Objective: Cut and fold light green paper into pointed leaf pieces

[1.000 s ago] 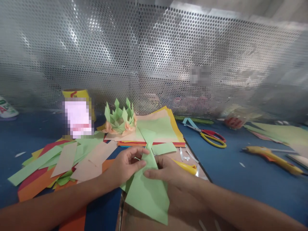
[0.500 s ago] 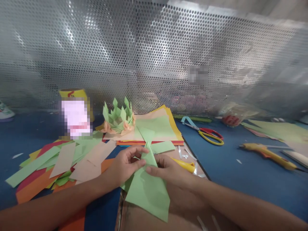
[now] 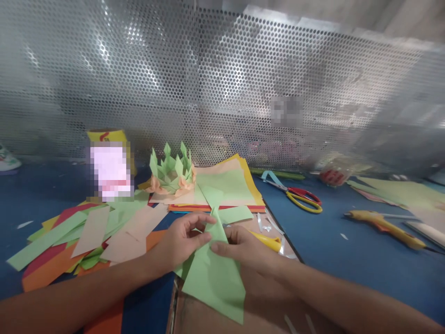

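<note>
Between my hands is a folded sheet of light green paper [image 3: 215, 278], pinched narrow at its middle and flaring out toward me and away from me. My left hand [image 3: 186, 239] grips its left edge with thumb and fingers. From the right, my right hand [image 3: 241, 246] presses its thumb on the front of the paper, its fingers tucked behind. Just beyond the hands, a green paper strip [image 3: 236, 213] lies by a stack of coloured paper [image 3: 229, 174]. A folded green and peach paper flower [image 3: 172, 171] sits on the stack's left side.
Loose paper strips [image 3: 90, 232] cover the left side near a yellow can [image 3: 107, 135]. Red and yellow scissors [image 3: 302, 199] and a yellow glue gun [image 3: 389, 227] lie to the right. A brown board [image 3: 271, 301] is under my hands; a perforated metal sheet [image 3: 208, 93] stands behind.
Almost nothing differs. Both hands keep the same hold on the green paper, and the view has shifted very slightly.
</note>
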The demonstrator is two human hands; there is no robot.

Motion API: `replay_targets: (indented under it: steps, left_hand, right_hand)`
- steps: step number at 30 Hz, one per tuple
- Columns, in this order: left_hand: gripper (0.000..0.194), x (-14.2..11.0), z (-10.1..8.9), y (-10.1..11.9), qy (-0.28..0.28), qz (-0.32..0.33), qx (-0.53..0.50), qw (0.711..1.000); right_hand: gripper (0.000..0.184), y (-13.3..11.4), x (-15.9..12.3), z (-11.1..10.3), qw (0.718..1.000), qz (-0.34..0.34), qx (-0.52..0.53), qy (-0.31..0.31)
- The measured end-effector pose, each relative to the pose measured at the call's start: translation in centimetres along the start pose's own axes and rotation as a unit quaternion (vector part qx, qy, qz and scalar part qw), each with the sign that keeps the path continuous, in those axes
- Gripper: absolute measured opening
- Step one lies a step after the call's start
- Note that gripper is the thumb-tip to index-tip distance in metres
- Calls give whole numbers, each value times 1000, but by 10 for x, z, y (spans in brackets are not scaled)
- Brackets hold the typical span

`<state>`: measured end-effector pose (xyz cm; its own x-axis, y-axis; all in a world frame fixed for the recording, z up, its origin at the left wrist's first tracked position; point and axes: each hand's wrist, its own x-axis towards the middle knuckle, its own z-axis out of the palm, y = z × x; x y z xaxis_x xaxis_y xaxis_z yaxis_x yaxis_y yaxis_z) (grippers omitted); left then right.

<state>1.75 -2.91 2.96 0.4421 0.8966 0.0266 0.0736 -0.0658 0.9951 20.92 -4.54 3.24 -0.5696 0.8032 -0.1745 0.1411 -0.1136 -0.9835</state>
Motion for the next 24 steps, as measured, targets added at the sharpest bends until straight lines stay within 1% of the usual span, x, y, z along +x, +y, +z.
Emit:
replay_targets:
  steps: [4, 12, 15, 18, 24]
  left_hand:
    - [33, -1, -4, 0, -2, -1, 2, 1000]
    - [32, -8, -9, -3, 9, 2, 22, 1000]
    - [32, -10, -9, -6, 3, -3, 27, 1000]
    - [33, -11, -9, -6, 10, -1, 37, 999]
    - [33, -8, -7, 0, 9, 2, 27, 1000]
  right_hand:
    - [38, 0, 3, 2, 1000, 3, -5, 1]
    - [48, 0, 8, 9, 1000, 28, 2, -2]
    - [48, 5, 9, 9, 999, 32, -5, 0]
    - [46, 9, 10, 8, 1000, 27, -7, -1]
    - [44, 3, 9, 5, 1000, 21, -15, -13]
